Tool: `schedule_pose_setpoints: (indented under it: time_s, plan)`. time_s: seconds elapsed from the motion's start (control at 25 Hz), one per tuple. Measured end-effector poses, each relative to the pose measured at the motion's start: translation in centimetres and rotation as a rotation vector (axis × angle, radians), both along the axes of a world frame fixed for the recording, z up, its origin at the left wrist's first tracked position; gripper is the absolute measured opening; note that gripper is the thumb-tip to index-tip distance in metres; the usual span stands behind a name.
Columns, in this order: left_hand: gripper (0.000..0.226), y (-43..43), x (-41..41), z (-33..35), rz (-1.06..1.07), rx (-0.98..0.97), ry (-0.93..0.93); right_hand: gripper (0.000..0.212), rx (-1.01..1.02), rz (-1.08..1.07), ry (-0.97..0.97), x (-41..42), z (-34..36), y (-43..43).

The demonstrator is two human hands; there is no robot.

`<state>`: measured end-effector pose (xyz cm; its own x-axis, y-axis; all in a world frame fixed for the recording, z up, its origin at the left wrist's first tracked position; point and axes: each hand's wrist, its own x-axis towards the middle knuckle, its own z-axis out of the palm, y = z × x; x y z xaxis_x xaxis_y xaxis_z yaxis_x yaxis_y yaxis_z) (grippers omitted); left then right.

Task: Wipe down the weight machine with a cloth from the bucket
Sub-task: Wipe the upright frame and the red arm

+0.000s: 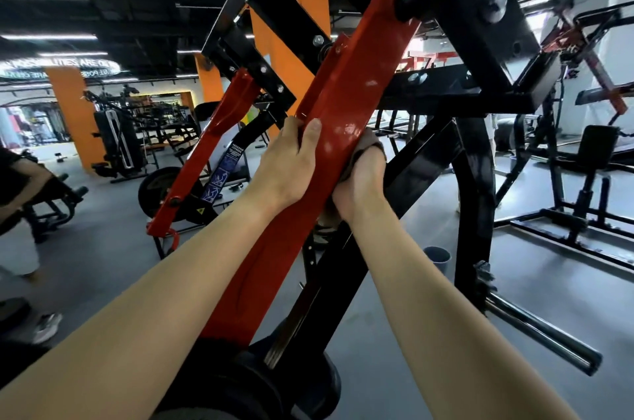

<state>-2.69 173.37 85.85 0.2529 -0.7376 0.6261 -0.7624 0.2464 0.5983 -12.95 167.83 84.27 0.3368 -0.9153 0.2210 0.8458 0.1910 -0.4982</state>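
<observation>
Gripping the left edge of the weight machine's slanted red arm (pixel 346 93), the person's left hand (pixel 286 169) has its thumb (pixel 310 138) laid flat along the glossy top face, while the fingers curl round the edge and out of sight behind it. On the opposite side, the right hand (pixel 360 186) holds a dark cloth (pixel 368 148) bunched against the right flank of the same arm, level with the left hand. The cloth pokes out above the knuckles and a bit below the wrist. The right fingers are buried in the cloth and behind the metal, so I cannot tell whether they are spread or pressed together. Both bare forearms reach up from the bottom of the view.

The red arm runs up to a black frame (pixel 473 7) of heavy bolted beams. A second red arm (pixel 219 131) slopes down further left, near a weight plate (pixel 154 186). A grey-blue bucket (pixel 437 256) stands on the grey floor beyond the right forearm, beside the frame's black upright. Another person (pixel 17 179) is partly in view at the far left edge, and orange pillars (pixel 68 110) stand behind.
</observation>
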Motion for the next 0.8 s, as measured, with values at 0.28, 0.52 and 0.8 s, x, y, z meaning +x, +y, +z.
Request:
schedule_pose_setpoints:
  time_s: [0.28,0.52,0.8]
  plan:
    - [0.056,0.0,0.1,-0.2,0.018,-0.013,0.014,0.015,-0.031,0.031,0.077,0.6,-2.9,2.3]
    - [0.052,0.3,-0.3,-0.3,0.073,-0.032,0.017,0.044,0.038,0.04,0.053,-0.2,-0.9,0.7]
    - [0.06,0.5,-0.5,-0.4,0.114,-0.029,0.055,0.026,-0.104,-0.233,0.157,-0.6,-4.9,4.0]
